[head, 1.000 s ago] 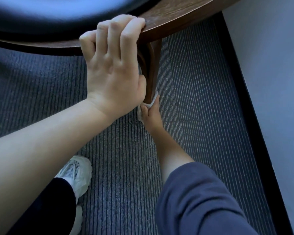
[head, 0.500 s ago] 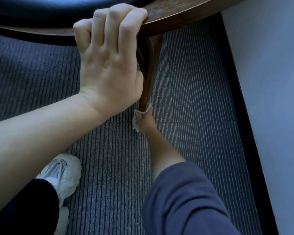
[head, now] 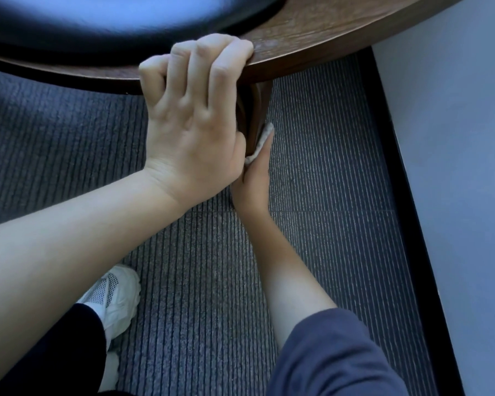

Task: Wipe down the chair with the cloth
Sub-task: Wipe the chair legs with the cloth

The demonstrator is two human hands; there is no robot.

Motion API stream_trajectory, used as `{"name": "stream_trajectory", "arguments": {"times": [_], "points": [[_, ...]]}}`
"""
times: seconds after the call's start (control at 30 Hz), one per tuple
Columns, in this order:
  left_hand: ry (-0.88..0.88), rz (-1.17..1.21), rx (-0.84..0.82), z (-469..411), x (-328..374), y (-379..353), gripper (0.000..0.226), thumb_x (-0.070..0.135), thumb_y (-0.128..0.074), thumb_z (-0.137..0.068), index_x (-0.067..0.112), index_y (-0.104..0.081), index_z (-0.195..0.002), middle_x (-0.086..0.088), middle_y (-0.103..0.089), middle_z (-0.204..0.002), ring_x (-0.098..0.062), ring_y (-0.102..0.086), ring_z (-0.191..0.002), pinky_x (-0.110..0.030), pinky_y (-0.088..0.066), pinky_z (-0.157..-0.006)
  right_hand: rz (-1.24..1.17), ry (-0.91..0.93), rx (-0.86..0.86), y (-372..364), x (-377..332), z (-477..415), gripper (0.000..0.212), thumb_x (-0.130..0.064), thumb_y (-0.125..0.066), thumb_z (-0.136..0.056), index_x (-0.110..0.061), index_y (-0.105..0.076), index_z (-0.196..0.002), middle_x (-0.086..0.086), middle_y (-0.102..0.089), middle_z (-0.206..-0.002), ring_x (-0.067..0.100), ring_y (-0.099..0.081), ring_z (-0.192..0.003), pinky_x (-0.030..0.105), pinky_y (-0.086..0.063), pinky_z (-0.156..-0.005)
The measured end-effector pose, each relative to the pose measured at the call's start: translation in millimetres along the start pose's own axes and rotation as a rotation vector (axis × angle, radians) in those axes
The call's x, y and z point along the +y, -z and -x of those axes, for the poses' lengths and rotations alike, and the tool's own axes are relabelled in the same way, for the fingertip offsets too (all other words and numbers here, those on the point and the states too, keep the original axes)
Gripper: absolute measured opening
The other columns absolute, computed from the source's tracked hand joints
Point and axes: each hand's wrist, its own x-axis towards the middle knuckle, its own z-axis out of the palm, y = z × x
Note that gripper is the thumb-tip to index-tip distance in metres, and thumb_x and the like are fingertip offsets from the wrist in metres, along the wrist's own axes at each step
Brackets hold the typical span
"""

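The chair has a dark wooden seat rim (head: 312,38) around a black padded cushion (head: 112,21). My left hand (head: 192,130) grips the rim's front edge, fingers curled over it. One wooden leg (head: 257,110) drops from the rim, mostly hidden behind that hand. Lower down, my right hand (head: 253,178) holds a small white cloth (head: 260,142) wrapped against the leg's right side. The fingers on the cloth are partly hidden by my left hand.
Striped grey-blue carpet (head: 326,195) covers the floor. A black skirting strip (head: 406,181) runs along a pale wall (head: 455,138) on the right. My white shoe (head: 112,298) stands at the lower left, near my dark trouser leg.
My right hand has slid the cloth up the chair leg from near the foot. My left hand keeps its grip on the rim.
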Motion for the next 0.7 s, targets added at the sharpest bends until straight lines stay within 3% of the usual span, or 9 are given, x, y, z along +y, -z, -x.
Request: {"name": "stream_trajectory", "arguments": {"times": [0.03,0.1,0.13,0.2,0.27,0.37,0.43,0.6,0.7], "points": [[-0.002,0.000,0.004,-0.2,-0.4,-0.2,0.060,0.013,-0.049,-0.068,0.010,-0.033,-0.126,-0.017,-0.058,-0.119,-0.024,-0.037,-0.106,-0.040,-0.029,-0.085,-0.007,-0.004,-0.005,0.4,1.6,1.8,0.086,-0.017,-0.053,-0.100,-0.035,0.012,-0.154,-0.028,-0.055,-0.111,-0.008,-0.056,-0.086,0.032,-0.049,-0.086],[0.000,0.001,0.009,0.2,-0.4,-0.7,0.059,0.014,-0.049,-0.069,0.009,-0.034,-0.126,-0.016,-0.058,-0.120,-0.024,-0.037,-0.106,-0.040,-0.029,-0.085,0.003,-0.047,-0.012,-2.0,6.4,7.3,0.086,-0.012,-0.052,-0.100,-0.029,0.012,-0.155,-0.055,-0.030,-0.123,-0.014,-0.055,-0.102,0.032,-0.049,-0.097],[0.001,0.000,0.011,0.3,0.0,-1.1,0.060,0.014,-0.050,-0.068,0.009,-0.034,-0.126,-0.016,-0.059,-0.120,-0.023,-0.037,-0.105,-0.039,-0.028,-0.085,0.012,-0.085,-0.018,-4.5,10.6,9.3,0.086,-0.012,-0.051,-0.100,-0.031,0.012,-0.155,-0.051,-0.027,-0.131,-0.008,-0.054,-0.110,0.035,-0.048,-0.101],[-0.003,-0.009,0.018,0.1,0.5,-1.8,0.063,0.011,-0.053,-0.065,0.008,-0.035,-0.126,-0.015,-0.059,-0.120,-0.023,-0.038,-0.105,-0.039,-0.028,-0.085,0.013,-0.185,-0.030,-8.7,20.5,12.5,0.086,-0.014,-0.052,-0.100,-0.035,0.012,-0.154,-0.018,-0.034,-0.150,0.011,-0.053,-0.122,0.037,-0.048,-0.101],[-0.008,-0.017,0.025,0.1,0.9,-2.2,0.065,0.009,-0.054,-0.064,0.008,-0.036,-0.126,-0.015,-0.059,-0.120,-0.023,-0.038,-0.106,-0.039,-0.028,-0.085,-0.051,-0.301,-0.037,-12.0,36.1,14.9,0.084,-0.012,-0.050,-0.100,-0.037,0.008,-0.154,0.004,-0.044,-0.148,0.017,-0.055,-0.120,0.027,-0.049,-0.093],[-0.002,-0.025,0.036,0.3,0.3,-3.2,0.064,0.009,-0.054,-0.066,0.009,-0.033,-0.127,-0.014,-0.059,-0.121,-0.023,-0.038,-0.106,-0.039,-0.029,-0.085,-0.154,-0.510,-0.087,-12.7,46.3,15.5,0.077,-0.011,-0.048,-0.101,-0.036,0.002,-0.155,0.014,-0.058,-0.130,0.018,-0.062,-0.091,0.013,-0.051,-0.058],[-0.002,-0.038,0.042,1.6,-0.4,-4.5,0.063,0.010,-0.054,-0.068,0.010,-0.032,-0.127,-0.012,-0.057,-0.123,-0.023,-0.038,-0.107,-0.039,-0.029,-0.086,-0.162,-0.595,-0.108,-13.6,47.7,15.8,0.072,-0.013,-0.048,-0.102,-0.032,-0.003,-0.155,0.010,-0.063,-0.112,0.015,-0.059,-0.072,0.016,-0.049,-0.046],[-0.009,-0.038,0.012,2.6,-1.2,-4.7,0.064,0.026,-0.063,-0.074,0.010,-0.032,-0.128,-0.014,-0.057,-0.125,-0.024,-0.038,-0.110,-0.040,-0.029,-0.089,-0.207,-0.478,-0.076,-13.3,39.2,15.5,0.076,-0.012,-0.049,-0.101,-0.039,-0.001,-0.154,0.007,-0.059,-0.123,0.019,-0.061,-0.093,0.019,-0.055,-0.066],[0.004,-0.029,-0.017,1.9,-0.5,-1.2,0.068,0.040,-0.066,-0.078,0.011,-0.031,-0.128,-0.016,-0.057,-0.126,-0.024,-0.037,-0.111,-0.040,-0.028,-0.090,-0.190,-0.239,-0.050,-7.3,12.9,10.1,0.077,-0.027,-0.051,-0.098,-0.038,0.000,-0.155,0.001,-0.044,-0.148,0.015,-0.054,-0.124,0.030,-0.052,-0.098]]}}
